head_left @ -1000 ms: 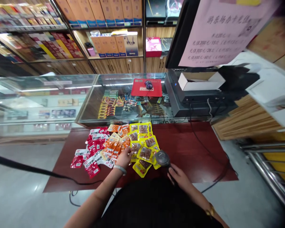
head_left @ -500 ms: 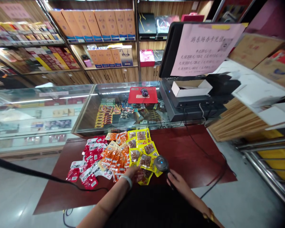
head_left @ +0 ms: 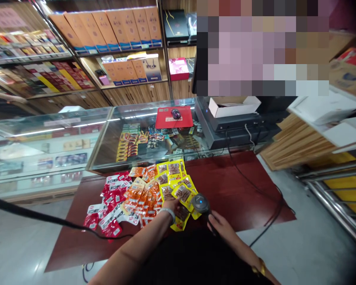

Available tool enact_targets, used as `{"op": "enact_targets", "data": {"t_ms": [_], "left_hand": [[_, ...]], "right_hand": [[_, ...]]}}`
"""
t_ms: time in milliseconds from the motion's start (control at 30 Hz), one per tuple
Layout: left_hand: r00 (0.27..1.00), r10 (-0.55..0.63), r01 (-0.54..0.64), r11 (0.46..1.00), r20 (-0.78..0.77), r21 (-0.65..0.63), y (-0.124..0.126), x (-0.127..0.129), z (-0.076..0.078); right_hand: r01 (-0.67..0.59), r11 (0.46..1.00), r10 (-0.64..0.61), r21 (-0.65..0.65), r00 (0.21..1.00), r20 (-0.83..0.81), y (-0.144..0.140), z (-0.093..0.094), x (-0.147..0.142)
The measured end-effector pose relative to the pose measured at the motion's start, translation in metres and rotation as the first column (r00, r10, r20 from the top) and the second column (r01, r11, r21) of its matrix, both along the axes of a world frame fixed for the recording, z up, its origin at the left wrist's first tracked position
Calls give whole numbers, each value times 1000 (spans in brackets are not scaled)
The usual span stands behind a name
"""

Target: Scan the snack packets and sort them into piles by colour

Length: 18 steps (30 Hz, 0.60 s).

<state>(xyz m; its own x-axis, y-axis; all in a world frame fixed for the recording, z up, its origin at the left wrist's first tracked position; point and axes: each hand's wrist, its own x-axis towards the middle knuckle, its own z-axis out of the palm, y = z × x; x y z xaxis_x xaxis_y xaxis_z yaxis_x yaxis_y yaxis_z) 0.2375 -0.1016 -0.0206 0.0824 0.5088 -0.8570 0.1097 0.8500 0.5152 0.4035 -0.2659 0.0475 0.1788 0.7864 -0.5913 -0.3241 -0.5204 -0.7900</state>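
Lifting a yellow snack packet (head_left: 182, 193) from the red table's (head_left: 240, 190) pile, the left hand (head_left: 172, 205) has drawn it toward the barcode scanner (head_left: 200, 202), gripped by the right hand (head_left: 218, 222) at three o'clock; the pinch looks closed, though blurred.

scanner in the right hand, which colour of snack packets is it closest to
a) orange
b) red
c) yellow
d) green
c: the right hand holds the scanner with its head right at the edge of the yellow packets; the orange packets and red packets lie farther to the left.
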Motion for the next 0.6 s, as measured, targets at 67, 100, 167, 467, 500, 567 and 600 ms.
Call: {"op": "enact_targets", "data": {"t_ms": [67, 100, 167, 467, 500, 567, 600], "left_hand": [[994, -82, 85, 996, -78, 35, 1, 2, -6], [987, -114, 119, 992, -110, 39, 3, 3, -8], [976, -151, 168, 981, -158, 99, 6, 1, -11], [896, -423, 303, 805, 136, 510, 28, 24, 8], [862, -484, 344, 776, 149, 529, 31, 30, 12], [794, -592, 429, 707, 139, 562, 38, 41, 18], [765, -632, 466, 675, 124, 572, 41, 46, 20]], "right_hand": [[20, 1000, -20, 0, 1000, -13, 1, -1, 1], [29, 1000, -30, -4, 999, -24, 1, -2, 2], [49, 999, -50, -21, 997, -54, 0, -6, 6], [144, 990, -143, 3, 983, -115, 12, -10, 32], [162, 987, -158, 24, 981, -111, 16, -8, 35], [173, 982, -164, 81, 981, -105, 21, -4, 41], [181, 978, -170, 105, 980, -104, 23, -3, 44]]}}
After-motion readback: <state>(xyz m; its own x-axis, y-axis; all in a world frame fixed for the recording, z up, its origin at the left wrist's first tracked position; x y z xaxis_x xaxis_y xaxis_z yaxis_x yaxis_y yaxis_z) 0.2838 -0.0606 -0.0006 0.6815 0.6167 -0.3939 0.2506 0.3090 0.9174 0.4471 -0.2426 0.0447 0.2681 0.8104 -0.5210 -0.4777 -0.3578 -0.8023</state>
